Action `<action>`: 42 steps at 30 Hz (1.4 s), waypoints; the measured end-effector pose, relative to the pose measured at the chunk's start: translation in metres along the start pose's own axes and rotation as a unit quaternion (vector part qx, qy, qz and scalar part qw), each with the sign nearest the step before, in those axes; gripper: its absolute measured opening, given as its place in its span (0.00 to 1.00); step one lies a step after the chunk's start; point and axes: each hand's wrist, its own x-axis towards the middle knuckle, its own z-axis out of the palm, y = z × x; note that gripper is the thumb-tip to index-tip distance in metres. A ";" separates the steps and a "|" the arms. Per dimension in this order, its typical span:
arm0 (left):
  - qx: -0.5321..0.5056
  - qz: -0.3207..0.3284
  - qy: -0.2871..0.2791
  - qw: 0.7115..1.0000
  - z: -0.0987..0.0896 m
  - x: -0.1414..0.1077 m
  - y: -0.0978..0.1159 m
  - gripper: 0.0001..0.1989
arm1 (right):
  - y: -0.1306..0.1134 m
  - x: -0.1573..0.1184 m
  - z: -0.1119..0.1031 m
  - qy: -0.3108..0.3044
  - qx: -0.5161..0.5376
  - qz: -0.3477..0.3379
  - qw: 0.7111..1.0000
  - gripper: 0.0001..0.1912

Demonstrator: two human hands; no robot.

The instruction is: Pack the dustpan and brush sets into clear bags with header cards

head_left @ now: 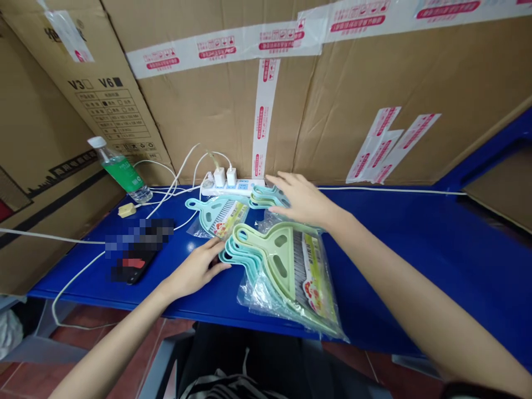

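A stack of wrapped dustpan and brush sets (279,260) lies at the table's front, a green one on top and light blue ones below. My left hand (200,267) is at its handle ends, thumb and fingers apart and touching them. Farther back, my right hand (302,198) reaches with spread fingers over a second stack of dustpan sets (261,198), blue and green, partly hidden under it. Left of that stack lies a single blue dustpan and brush set (214,213) in clear wrap.
A white power strip (245,185) with plugged-in chargers and loose cables runs along the back. At left are a water bottle (123,173), a small yellowish block (127,210) and a dark, partly blurred phone-like object (143,252). Taped cardboard (216,105) walls the blue table (415,249).
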 end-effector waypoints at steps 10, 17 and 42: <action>-0.003 0.000 -0.025 1.000 -0.008 0.005 -0.003 0.09 | -0.032 0.053 0.017 -0.096 -0.091 0.006 0.991 0.38; 0.018 0.002 -0.040 0.999 -0.009 0.009 -0.002 0.09 | -0.025 0.048 0.024 -0.115 -0.096 0.031 0.988 0.29; 0.134 0.024 -0.067 0.988 -0.002 0.023 0.012 0.14 | 0.053 0.001 0.027 -0.119 -0.085 0.135 0.980 0.18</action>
